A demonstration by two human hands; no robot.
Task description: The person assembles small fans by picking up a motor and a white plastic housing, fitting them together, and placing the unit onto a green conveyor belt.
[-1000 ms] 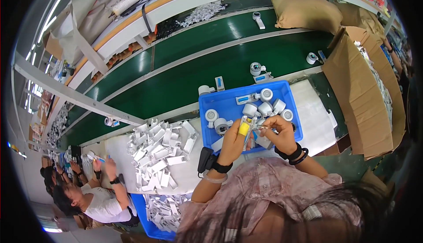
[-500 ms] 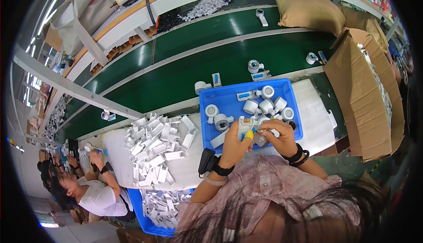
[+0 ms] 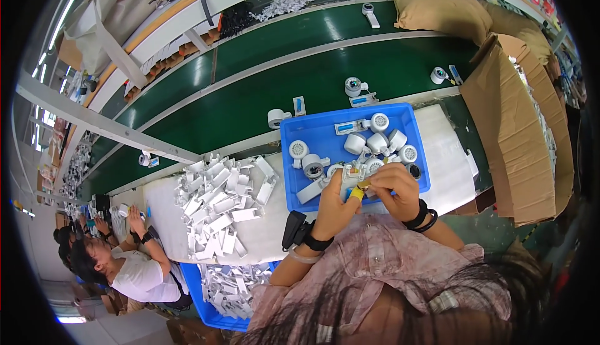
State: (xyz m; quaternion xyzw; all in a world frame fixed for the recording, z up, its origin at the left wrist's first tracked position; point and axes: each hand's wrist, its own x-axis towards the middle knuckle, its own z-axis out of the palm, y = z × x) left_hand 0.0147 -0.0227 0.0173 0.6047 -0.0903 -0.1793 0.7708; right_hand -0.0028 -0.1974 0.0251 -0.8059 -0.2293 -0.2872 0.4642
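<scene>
Over the front part of a blue tray I work with both hands close together. My left hand is closed around a white plastic housing with something blue inside; a yellow covering shows at the thumb tip. My right hand pinches a small yellowish piece against the housing; its exact kind is too small to tell. Several round white fan heads lie in the tray beyond my fingers. One white handle part with a blue cell rests at the tray's far side.
Left of the tray lies a pile of white plastic shells, with a blue bin of more below. A green conveyor carries several fan units. At the right stands a cardboard box. A co-worker sits at far left.
The view has shifted slightly. My right fingers have turned a little over the housing, and the yellowish piece shows more plainly. Both hands keep their hold.
</scene>
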